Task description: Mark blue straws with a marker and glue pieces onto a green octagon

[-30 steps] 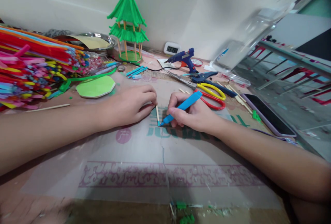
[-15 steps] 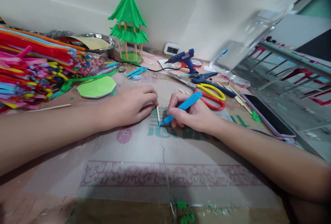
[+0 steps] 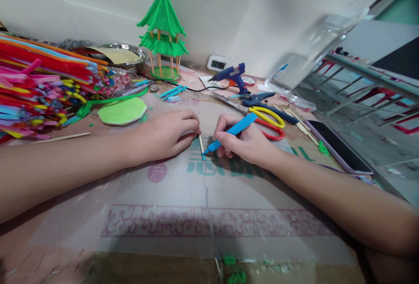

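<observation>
1. Left hand: fingers narrow, holding the far end of a wooden stick.
2. Blue sticks lie beyond; we judge these done.
3. Stick sits between both hands, over printed sheet; near end blue, visible rest bare, so we call it partly coloured.
4. Right hand: fingers wrap blue marker, tip at blue end.
5. Far right, we see uncoloured sticks.

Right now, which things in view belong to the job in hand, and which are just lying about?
In the job:
- wooden stick, held by the left hand
- blue marker, in the right hand
- blue sticks, probably, given their colour

Apparently lying about:
- scissors
- glue gun
- timer
- phone
</observation>
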`<state>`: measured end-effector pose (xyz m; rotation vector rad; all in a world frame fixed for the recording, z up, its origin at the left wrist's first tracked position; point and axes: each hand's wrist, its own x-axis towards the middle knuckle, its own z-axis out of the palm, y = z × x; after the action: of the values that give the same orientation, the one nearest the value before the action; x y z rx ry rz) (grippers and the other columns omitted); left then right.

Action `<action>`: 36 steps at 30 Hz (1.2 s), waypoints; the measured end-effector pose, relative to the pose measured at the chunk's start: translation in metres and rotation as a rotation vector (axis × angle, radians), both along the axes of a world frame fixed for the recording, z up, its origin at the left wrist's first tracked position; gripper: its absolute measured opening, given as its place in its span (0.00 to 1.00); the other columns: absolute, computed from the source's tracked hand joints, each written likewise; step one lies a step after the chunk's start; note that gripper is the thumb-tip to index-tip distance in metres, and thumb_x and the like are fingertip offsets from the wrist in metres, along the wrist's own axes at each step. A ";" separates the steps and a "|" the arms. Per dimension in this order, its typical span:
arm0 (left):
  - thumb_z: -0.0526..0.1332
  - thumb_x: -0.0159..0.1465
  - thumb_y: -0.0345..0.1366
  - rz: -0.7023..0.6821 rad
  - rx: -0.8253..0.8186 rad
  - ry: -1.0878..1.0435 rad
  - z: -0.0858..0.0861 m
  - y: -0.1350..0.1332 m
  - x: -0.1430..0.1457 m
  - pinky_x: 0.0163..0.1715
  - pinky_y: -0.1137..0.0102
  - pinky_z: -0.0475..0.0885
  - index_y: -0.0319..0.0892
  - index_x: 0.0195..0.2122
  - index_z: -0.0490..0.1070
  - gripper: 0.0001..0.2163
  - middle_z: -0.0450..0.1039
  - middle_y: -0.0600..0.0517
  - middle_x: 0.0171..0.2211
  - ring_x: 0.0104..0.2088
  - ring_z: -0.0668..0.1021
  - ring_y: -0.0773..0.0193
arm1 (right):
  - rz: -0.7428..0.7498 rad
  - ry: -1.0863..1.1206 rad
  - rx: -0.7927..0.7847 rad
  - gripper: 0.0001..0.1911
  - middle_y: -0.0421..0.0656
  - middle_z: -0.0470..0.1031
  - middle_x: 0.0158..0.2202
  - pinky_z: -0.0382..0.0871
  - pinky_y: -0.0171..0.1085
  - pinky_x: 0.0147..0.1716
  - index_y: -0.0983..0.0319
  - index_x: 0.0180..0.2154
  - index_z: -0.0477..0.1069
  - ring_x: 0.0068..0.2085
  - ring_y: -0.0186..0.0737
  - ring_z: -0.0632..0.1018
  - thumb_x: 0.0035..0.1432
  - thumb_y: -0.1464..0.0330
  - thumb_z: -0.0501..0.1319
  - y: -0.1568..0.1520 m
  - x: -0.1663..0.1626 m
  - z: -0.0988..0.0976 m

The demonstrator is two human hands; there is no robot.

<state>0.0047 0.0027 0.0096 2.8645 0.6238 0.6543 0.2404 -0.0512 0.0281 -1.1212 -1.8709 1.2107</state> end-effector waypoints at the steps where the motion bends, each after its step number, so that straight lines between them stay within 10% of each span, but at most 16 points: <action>1: 0.55 0.72 0.33 0.001 0.003 0.001 0.000 0.000 0.000 0.44 0.64 0.74 0.40 0.43 0.77 0.11 0.78 0.44 0.48 0.44 0.81 0.56 | -0.001 -0.005 -0.004 0.10 0.36 0.75 0.20 0.63 0.28 0.17 0.59 0.32 0.66 0.18 0.30 0.71 0.63 0.65 0.65 0.000 0.000 0.000; 36: 0.55 0.72 0.34 0.015 -0.005 0.002 0.000 0.001 0.000 0.43 0.64 0.74 0.41 0.43 0.77 0.11 0.78 0.46 0.46 0.44 0.80 0.57 | -0.015 -0.029 -0.027 0.12 0.36 0.76 0.21 0.61 0.28 0.16 0.59 0.32 0.65 0.17 0.29 0.69 0.62 0.62 0.65 0.003 -0.002 0.001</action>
<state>0.0045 0.0034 0.0096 2.8589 0.6469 0.6517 0.2386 -0.0487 0.0288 -1.1716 -1.8697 1.2205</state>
